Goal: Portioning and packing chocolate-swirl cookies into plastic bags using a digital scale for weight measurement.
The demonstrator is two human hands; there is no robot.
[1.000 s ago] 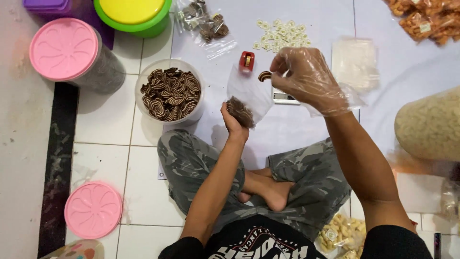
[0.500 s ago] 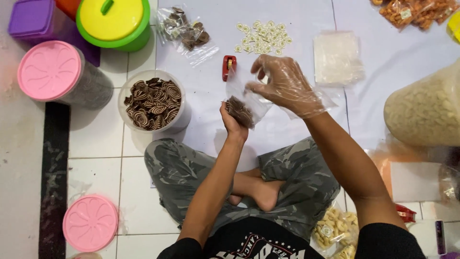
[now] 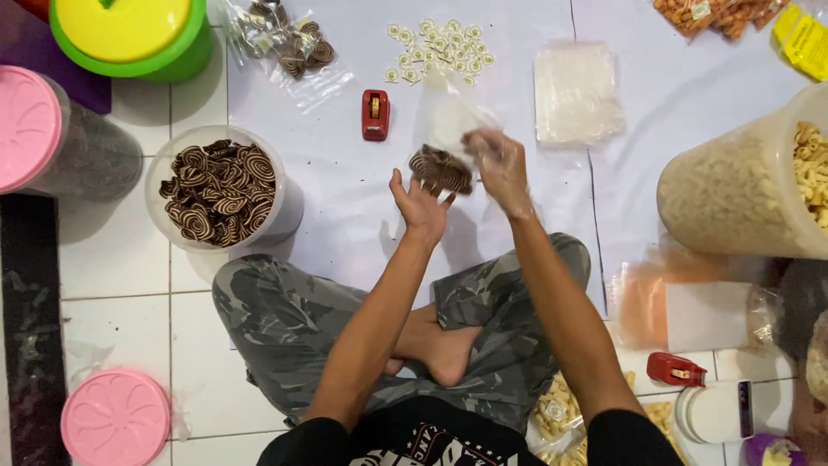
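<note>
Two hands met over the floor: left hand (image 3: 420,203) spread open, fingers just under the small clear bag (image 3: 444,142) of swirl biscuits; right hand (image 3: 500,168), blurred, pinched the bag's side. Bag looked light, floppy, slippery; biscuits brittle, best gripped by the film above them. Left of the grip sat an open tub (image 3: 220,190); beyond, white sheet (image 3: 345,190) on tiled floor.
</note>
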